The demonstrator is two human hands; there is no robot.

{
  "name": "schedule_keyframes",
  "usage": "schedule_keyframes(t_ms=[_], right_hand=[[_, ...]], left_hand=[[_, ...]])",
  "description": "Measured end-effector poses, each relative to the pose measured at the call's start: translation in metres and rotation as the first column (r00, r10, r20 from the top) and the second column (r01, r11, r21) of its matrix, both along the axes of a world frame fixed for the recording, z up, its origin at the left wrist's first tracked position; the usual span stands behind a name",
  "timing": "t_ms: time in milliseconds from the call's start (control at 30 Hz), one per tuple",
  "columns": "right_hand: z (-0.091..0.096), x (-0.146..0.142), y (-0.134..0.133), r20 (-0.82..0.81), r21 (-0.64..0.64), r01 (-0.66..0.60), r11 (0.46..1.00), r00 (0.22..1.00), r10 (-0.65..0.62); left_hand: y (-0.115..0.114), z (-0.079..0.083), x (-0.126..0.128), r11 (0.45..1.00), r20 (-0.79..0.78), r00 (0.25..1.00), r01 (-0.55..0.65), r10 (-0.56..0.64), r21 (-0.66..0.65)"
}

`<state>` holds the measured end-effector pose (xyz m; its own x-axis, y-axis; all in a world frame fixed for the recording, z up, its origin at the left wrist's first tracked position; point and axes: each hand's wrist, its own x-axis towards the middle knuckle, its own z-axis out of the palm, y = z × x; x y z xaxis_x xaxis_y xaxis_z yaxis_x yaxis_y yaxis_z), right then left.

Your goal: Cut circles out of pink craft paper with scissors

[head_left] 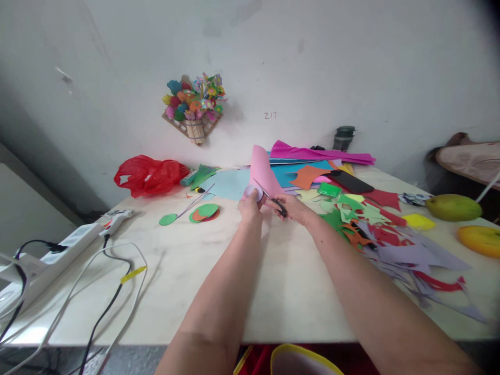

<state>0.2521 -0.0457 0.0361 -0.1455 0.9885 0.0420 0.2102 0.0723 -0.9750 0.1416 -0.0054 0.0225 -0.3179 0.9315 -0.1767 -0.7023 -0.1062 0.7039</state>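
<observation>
My left hand [250,205] is closed on a sheet of pink paper [262,165], pressing a small round whitish-lilac disc [253,194] against it; what the disc is, I cannot make out. In my right hand [294,207] is a pair of scissors [280,208] with black handles, fingers wrapped round them. Their blades point up and left, beside the disc and across the pink sheet. To the left of my hands lie several green and orange paper circles [206,211], and another green circle [168,219] with a thin purple strip by it.
Paper scraps [406,255] cover the table's right side, near a black phone [349,181] and two mango-like fruits [453,207]. Coloured sheets [300,169] lie at the back. At left are a red plastic bag [150,174], a power strip [66,252] and loose cables [113,297].
</observation>
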Motion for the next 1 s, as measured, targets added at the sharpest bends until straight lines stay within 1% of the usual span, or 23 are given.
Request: schedule_keyframes(t_ms=[167,367,800,1000], right_hand=[[0.000,0.001,0.000,-0.006,0.015,-0.009,1.000,1.000,0.009],[-0.002,0.002,0.001,-0.014,0.019,-0.005,1.000,1.000,0.006],[-0.012,0.005,0.010,-0.056,0.015,-0.013,1.000,0.998,0.014],[-0.012,0.006,0.011,-0.062,0.024,-0.023,0.999,0.998,0.025]], left_hand=[[-0.001,0.001,-0.001,1.000,0.000,1.000,0.011,-0.011,0.006],[-0.001,0.001,-0.001,1.000,-0.002,1.000,0.010,-0.010,-0.022],[0.001,0.002,-0.002,0.998,-0.002,1.000,0.012,-0.012,-0.065],[0.002,0.000,-0.003,0.999,0.005,1.000,0.010,-0.010,-0.047]])
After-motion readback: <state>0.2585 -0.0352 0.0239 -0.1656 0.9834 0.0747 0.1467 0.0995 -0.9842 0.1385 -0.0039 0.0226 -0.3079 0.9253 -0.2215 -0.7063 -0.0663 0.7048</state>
